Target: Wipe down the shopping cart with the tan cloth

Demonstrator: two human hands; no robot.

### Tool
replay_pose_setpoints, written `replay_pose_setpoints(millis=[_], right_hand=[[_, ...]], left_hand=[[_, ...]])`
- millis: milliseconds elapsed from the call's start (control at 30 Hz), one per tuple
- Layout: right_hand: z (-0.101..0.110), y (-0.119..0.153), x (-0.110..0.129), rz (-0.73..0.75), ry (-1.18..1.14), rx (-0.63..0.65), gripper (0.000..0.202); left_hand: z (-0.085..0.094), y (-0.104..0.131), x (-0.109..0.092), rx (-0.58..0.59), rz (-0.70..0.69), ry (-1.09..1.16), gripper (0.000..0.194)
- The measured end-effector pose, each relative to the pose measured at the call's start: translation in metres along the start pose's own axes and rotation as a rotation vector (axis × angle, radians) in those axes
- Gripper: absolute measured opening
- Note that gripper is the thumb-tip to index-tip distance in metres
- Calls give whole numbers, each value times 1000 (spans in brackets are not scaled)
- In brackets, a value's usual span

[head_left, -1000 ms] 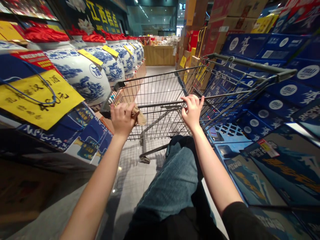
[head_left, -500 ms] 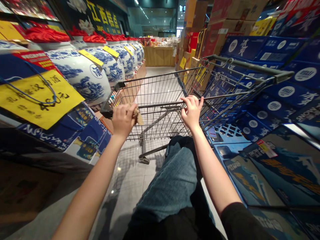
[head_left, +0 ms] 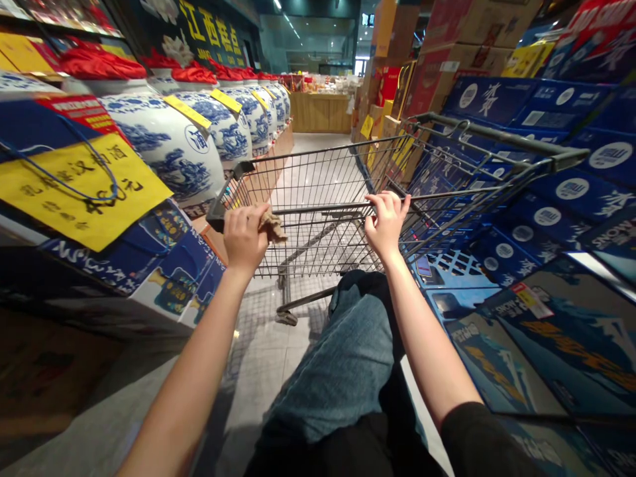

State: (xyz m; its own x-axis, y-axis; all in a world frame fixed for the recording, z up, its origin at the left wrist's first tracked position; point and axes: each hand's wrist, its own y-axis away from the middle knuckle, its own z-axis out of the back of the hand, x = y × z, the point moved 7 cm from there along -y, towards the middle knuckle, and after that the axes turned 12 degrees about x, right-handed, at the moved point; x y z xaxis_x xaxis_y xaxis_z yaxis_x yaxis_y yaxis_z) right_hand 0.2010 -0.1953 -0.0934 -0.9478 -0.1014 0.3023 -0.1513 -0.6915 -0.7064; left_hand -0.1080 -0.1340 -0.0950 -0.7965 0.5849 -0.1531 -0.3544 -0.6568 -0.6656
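A dark wire shopping cart (head_left: 322, 248) stands crosswise before me, its handle bar (head_left: 507, 136) off to the right. My left hand (head_left: 244, 237) is closed on a crumpled brownish cloth (head_left: 273, 227), pressed against the cart's near top rim close to its left corner. The cloth bunches out past the thumb side. Further right along that rim, my right hand (head_left: 385, 222) has its fingers hooked over the bar. No goods show in the wire basket.
Large blue-and-white jars (head_left: 169, 142) with red cloth tops line the left, behind a box with a yellow price sign (head_left: 89, 189). Stacked blue cartons (head_left: 541, 192) crowd the right side. A tiled aisle (head_left: 318, 159) leads to a wooden counter (head_left: 320, 112).
My left hand has shifted slightly left along the rim, and more of the bunched cloth shows beside it. The right hand keeps its hold; the view has turned a little.
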Motion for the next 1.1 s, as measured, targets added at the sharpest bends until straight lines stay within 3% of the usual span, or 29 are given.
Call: replay_pose_setpoints(millis=[100,200,267,367,500,600,700,800,867,967,1033,1100], right_hand=[[-1,-1,1,-22,-6,1,44],[0,0,2,-18,-18,-10,43],[2,0,1,-2,-18,-12,43],[3,0,0,13,-15,-2,45],[1,0,0,1,-25,5,46],[-1,0,0,-10,-33,10,47],[0,-1,0,-12,-32,10,46],[1,0,1,-10,-33,19,46],[1,0,1,-7,-35,29,48],[0,0,3,-10,-42,32,48],[0,0,3,-13,-46,24,47],[0,0,2,-15,-45,17,47]], left_hand=[[-2,-2,-19,-75,87,26,44],[-16,-12,-57,12,-17,30,46],[-22,-19,-73,84,-89,28,46],[-22,-24,-69,128,-76,32,43],[-13,-23,-53,1,148,66,37],[-15,-25,-68,-15,187,81,34],[-22,-33,-92,107,46,63,34],[-24,-37,-97,199,-67,61,36],[-22,-39,-90,169,-44,75,35],[-20,-37,-86,18,96,97,33],[-25,-35,-97,-25,150,98,32],[-32,-37,-114,12,136,83,32]])
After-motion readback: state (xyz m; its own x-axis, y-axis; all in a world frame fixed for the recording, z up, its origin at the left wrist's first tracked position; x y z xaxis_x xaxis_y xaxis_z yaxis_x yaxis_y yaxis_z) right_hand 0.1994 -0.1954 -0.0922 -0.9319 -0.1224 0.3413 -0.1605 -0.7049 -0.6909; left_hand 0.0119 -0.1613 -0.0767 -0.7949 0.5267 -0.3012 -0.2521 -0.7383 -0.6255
